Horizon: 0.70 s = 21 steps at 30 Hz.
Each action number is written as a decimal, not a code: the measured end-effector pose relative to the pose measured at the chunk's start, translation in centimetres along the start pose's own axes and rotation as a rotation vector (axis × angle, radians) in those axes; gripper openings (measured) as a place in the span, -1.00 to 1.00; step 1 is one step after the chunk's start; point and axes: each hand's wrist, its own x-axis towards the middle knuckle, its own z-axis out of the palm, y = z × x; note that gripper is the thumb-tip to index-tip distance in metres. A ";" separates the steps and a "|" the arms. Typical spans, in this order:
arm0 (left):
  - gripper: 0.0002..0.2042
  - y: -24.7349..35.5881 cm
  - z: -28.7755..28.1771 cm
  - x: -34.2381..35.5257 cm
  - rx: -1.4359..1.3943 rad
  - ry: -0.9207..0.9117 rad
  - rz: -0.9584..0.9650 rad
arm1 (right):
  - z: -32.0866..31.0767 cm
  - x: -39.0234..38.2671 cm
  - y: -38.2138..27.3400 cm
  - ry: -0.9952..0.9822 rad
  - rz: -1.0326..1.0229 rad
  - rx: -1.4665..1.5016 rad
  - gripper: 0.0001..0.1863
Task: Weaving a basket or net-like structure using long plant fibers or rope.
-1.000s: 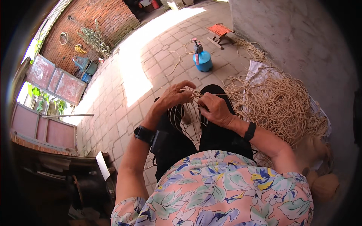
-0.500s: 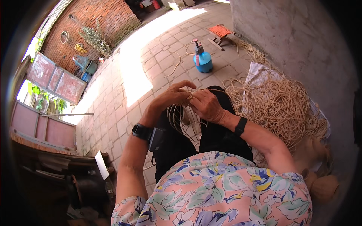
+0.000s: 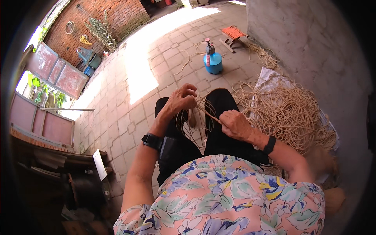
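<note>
Between my black-trousered knees hangs a loose, basket-like set of tan cord loops (image 3: 187, 126). My left hand (image 3: 182, 100) is at the top of these loops, its fingers bent and closed in on the cord there. Lower and to the right, my right hand (image 3: 236, 124) pinches a strand of tan cord (image 3: 211, 114) pulled taut toward the left hand. What lies under the left fingers is hidden. A large tangled heap of the same cord (image 3: 288, 111) lies on a white cloth (image 3: 270, 78) at my right.
On the paving ahead stands a blue pump sprayer (image 3: 213, 63), with an orange-topped folding stool (image 3: 234, 33) beyond it. A grey wall (image 3: 309, 47) rises at the right. Reddish panels (image 3: 58, 74) stand at the left, near a brick wall (image 3: 105, 21).
My hands were close together at the cord and are now apart. The right hand has moved down and right, drawing out a strand; the left has shifted slightly left.
</note>
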 end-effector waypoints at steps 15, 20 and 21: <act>-0.80 0.9 0.4 -2.4 0.369 0.009 0.255 | -4.3 -0.3 -1.7 -0.043 0.357 0.822 -0.82; -0.78 0.7 1.0 -3.0 0.435 -0.028 0.323 | -4.8 -4.7 1.3 -0.159 0.960 0.912 -0.78; -0.80 0.2 1.0 -3.3 0.402 -0.011 0.307 | -4.7 -4.4 1.1 -0.161 0.962 0.907 -0.78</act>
